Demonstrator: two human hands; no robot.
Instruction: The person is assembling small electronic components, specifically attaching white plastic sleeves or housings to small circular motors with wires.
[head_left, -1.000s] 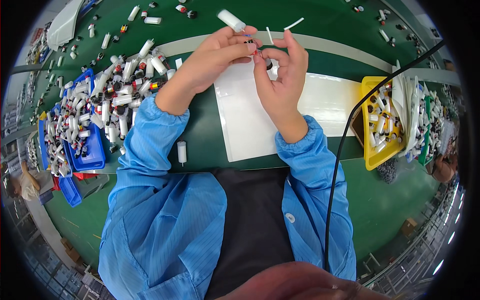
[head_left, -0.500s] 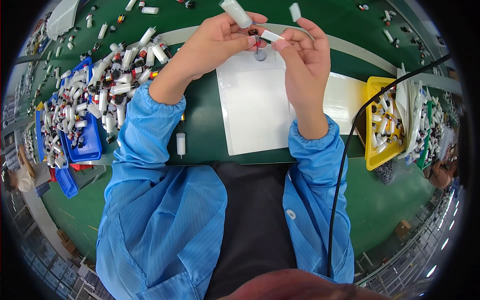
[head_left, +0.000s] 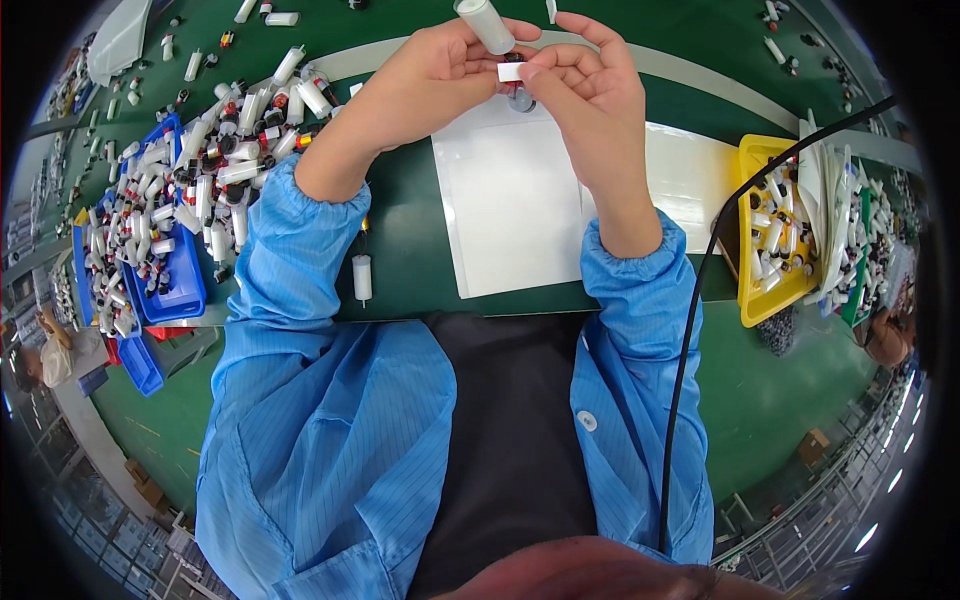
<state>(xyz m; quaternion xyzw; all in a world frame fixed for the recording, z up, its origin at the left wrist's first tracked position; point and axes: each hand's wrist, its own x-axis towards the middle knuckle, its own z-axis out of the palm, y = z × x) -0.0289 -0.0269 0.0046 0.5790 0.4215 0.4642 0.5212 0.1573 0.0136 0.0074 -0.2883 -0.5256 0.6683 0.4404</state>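
A white cylinder (head_left: 485, 24) with wires and a small dark part below it is held in the fingers of my left hand (head_left: 425, 80). A small white rectangular strip (head_left: 511, 72) is pinched between the thumb and fingers of my right hand (head_left: 603, 115), up against the dark part. A second white strip (head_left: 551, 10) stands at my raised right fingertip. Just under the fingers shows a small round, greyish disc (head_left: 521, 100). Below both hands lies a white sheet in a clear sleeve (head_left: 515, 215).
A heap of white cylinders with red and black ends (head_left: 240, 150) fills the left, around a blue bin (head_left: 185, 285). One cylinder (head_left: 362, 278) lies near the table edge. To the right is a yellow bin (head_left: 750, 300) of parts; a black cable (head_left: 697, 300) hangs across my right side.
My right hand has moved left, bringing its pinched strip from beside the dark part up against it. The white cylinder in my left hand has shifted slightly right.
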